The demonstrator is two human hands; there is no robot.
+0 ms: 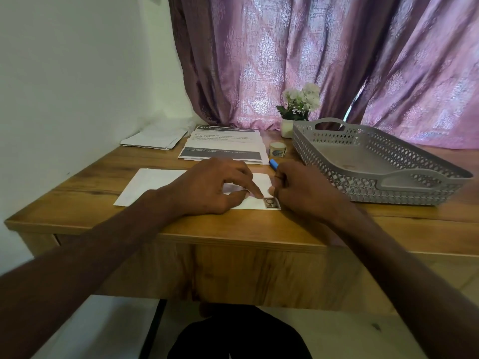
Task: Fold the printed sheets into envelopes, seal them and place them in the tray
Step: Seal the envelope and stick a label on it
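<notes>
White envelope [145, 187] lies lengthwise left-right, stamp [271, 203] at its right end.

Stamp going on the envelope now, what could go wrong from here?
1. The left hand presses only one edge of the stamp with a fingertip; it may set crooked or lift.
2. The stamp sits at the envelope corner near the table edge; a slip could slide it off.
3. The right hand grips a blue pen that could mark the paper.
</notes>
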